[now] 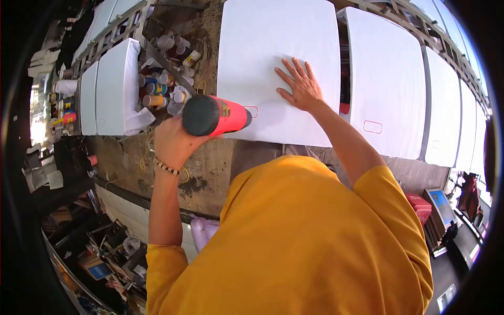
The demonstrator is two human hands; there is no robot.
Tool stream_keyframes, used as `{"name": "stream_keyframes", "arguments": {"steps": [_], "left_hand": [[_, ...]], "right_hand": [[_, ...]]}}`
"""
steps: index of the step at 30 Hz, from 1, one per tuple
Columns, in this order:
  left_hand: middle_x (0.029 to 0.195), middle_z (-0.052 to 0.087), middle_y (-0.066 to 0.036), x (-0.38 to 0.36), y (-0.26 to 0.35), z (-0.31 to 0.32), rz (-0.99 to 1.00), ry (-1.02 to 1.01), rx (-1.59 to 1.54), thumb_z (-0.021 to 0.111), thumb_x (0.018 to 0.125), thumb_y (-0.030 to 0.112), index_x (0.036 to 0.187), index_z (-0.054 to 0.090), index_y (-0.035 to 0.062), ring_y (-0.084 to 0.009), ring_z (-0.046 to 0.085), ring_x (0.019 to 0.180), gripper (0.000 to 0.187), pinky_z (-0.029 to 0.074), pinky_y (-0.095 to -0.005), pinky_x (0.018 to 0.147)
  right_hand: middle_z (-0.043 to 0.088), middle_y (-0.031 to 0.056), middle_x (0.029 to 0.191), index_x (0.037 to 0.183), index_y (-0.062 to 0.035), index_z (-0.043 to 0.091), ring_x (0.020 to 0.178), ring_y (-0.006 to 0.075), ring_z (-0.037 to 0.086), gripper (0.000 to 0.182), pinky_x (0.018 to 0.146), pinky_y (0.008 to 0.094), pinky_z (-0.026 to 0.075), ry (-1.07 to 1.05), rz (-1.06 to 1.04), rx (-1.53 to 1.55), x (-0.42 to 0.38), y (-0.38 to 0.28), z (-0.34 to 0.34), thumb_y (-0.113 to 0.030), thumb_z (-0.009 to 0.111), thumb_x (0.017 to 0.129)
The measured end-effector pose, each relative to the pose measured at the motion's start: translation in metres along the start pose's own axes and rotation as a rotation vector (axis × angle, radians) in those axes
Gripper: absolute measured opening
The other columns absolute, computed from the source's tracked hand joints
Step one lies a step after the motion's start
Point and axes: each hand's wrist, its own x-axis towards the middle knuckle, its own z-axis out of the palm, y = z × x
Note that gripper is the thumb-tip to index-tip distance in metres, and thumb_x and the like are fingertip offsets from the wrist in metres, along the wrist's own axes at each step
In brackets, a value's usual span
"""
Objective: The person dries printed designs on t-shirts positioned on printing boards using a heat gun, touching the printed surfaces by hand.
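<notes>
A red and black handheld tool, resembling a heat gun or dryer (pixel 228 116), is in my left hand (pixel 176 140), its narrower dark end pointing right over the lower left part of a white cloth-covered board (pixel 278 31). A small red rounded outline (pixel 253 111) shows on the cloth beside the tool's tip. My fingers around the tool's handle are mostly hidden behind it. Flat on the same white cloth rests my right hand (pixel 301 88), fingers spread and holding nothing.
More white boards (pixel 387 79) stand in a row to the right, one with a red outline (pixel 373 127). Another white board (pixel 113 89) lies at the left. Jars and bottles (pixel 156 89) crowd beside it. A yellow cord (pixel 142 165) trails over the worn surface.
</notes>
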Motion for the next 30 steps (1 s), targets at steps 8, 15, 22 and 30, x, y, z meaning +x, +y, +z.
{"name": "stream_keyframes", "arguments": {"steps": [8,15,22,30], "left_hand": [[0.080,0.073,-0.010,0.027,0.000,0.021,0.037,-0.011,-0.064,0.085,0.072,0.068,0.087,0.076,0.0119,-0.0345,0.071,0.070,0.059,0.055,-0.0446,0.059],[0.074,0.070,-0.011,0.050,-0.011,0.022,0.154,-0.022,-0.101,0.083,0.076,0.066,0.083,0.075,0.0103,-0.0349,0.069,0.067,0.056,0.054,-0.0450,0.057],[0.071,0.068,-0.012,0.060,-0.032,0.015,0.151,-0.037,-0.191,0.087,0.076,0.057,0.079,0.072,0.0068,-0.0368,0.069,0.066,0.052,0.053,-0.0472,0.058],[0.073,0.070,-0.013,0.051,-0.079,0.000,0.112,-0.068,-0.087,0.089,0.075,0.056,0.080,0.073,0.0074,-0.0371,0.069,0.066,0.052,0.055,-0.0459,0.058]], "right_hand": [[0.020,0.0033,0.179,0.168,-0.0378,0.034,0.165,0.0372,0.014,0.071,0.131,0.0672,0.010,-0.094,0.068,-0.062,0.005,-0.006,-0.014,-0.065,0.048,0.104],[0.024,0.0025,0.178,0.166,-0.0375,0.039,0.165,0.0359,0.015,0.071,0.132,0.0638,0.009,-0.103,0.094,-0.029,0.006,-0.008,-0.017,-0.064,0.055,0.102],[0.019,-0.0038,0.179,0.167,-0.0452,0.031,0.165,0.0291,0.014,0.070,0.135,0.0599,0.008,-0.173,0.134,-0.099,0.008,-0.009,-0.019,-0.069,0.048,0.103],[0.019,-0.0063,0.179,0.166,-0.0472,0.031,0.165,0.0272,0.015,0.070,0.136,0.0579,0.008,-0.136,0.136,-0.109,0.007,-0.008,-0.015,-0.070,0.049,0.102]]}}
